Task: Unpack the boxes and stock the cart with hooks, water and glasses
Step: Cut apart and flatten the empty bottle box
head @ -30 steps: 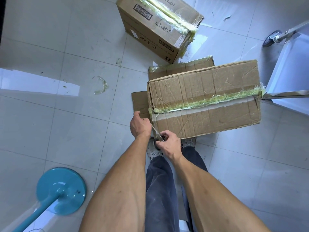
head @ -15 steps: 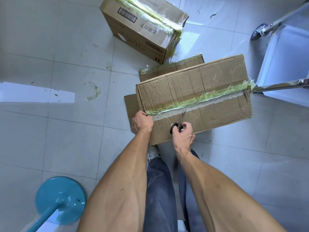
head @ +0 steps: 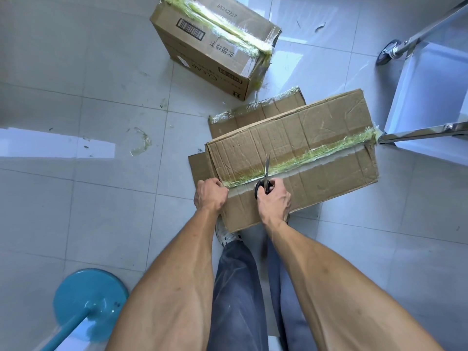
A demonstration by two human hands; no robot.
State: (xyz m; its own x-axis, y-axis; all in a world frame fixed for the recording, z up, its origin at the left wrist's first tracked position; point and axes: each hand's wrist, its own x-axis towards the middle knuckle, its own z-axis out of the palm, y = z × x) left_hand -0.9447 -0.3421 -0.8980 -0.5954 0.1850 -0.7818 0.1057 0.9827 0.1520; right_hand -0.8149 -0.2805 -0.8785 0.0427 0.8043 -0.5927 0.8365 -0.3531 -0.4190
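Head view, item: taped box [head: 304, 158] on the floor beside the cart [head: 428, 102]. Right hand [head: 274, 198] grips scissors [head: 266, 176], blades on the tape seam [head: 298, 160]; left hand [head: 211, 196], fingers curled, clamps the box's near corner. Advice: keep blades shallow, follow the seam, steady the corner.

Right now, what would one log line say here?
step: cutting tape | left hand: grips near box corner | right hand: holds scissors at seam | box: still sealed
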